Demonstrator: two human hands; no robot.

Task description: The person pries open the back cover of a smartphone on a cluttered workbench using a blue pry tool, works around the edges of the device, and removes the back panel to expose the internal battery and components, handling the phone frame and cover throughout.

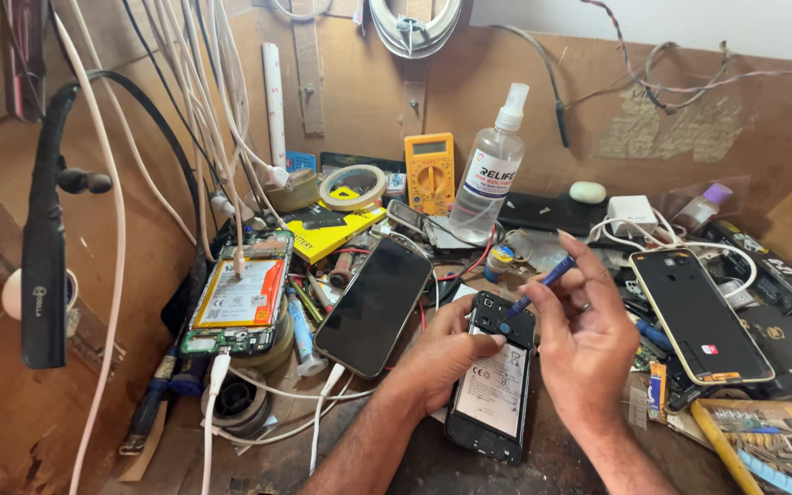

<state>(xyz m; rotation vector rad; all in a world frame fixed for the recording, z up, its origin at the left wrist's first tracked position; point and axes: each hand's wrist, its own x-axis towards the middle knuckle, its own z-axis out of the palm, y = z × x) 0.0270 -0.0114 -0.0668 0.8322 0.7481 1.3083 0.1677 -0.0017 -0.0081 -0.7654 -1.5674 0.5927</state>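
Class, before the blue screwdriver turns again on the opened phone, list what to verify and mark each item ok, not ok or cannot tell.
1. Left hand steadies the opened phone: ok, fingers lie on its upper left edge.
2. Right hand grips the blue screwdriver: ok, held like a pen.
3. Tip seated in a screw near the phone's top: cannot tell, too small.
4. Battery free of the tip: ok, the tip is above it.
5. Space beside the phone: not ok, a black phone lying face up with a white cable lies close on the left.
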